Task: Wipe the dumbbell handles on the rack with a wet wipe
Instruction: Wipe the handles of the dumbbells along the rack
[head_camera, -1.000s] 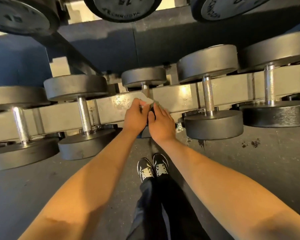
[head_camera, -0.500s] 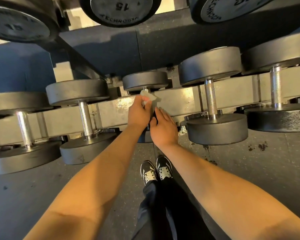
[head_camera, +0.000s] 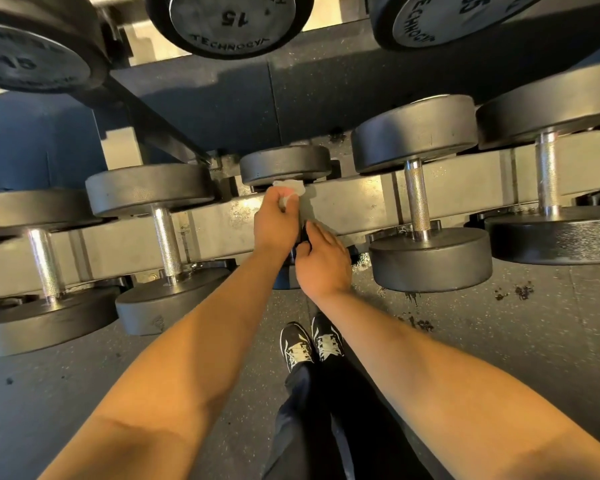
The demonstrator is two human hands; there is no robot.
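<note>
A small dark dumbbell (head_camera: 286,164) lies in the middle of the grey rack (head_camera: 354,202), its handle hidden under my hands. My left hand (head_camera: 278,220) grips a white wet wipe (head_camera: 290,187) wrapped round the top of that handle, just under the far head. My right hand (head_camera: 323,258) rests over the near head of the same dumbbell, fingers curved on it. The near head is almost fully covered.
Larger dumbbells sit on both sides: one (head_camera: 418,195) close on the right, another (head_camera: 165,240) on the left, more beyond. An upper rack tier holds heads marked 15 (head_camera: 229,19). My shoes (head_camera: 310,341) stand on the speckled floor (head_camera: 499,323) below.
My left hand has slid the wipe up the handle toward the far head. My right hand stays on the near head. The view has shifted slightly.
</note>
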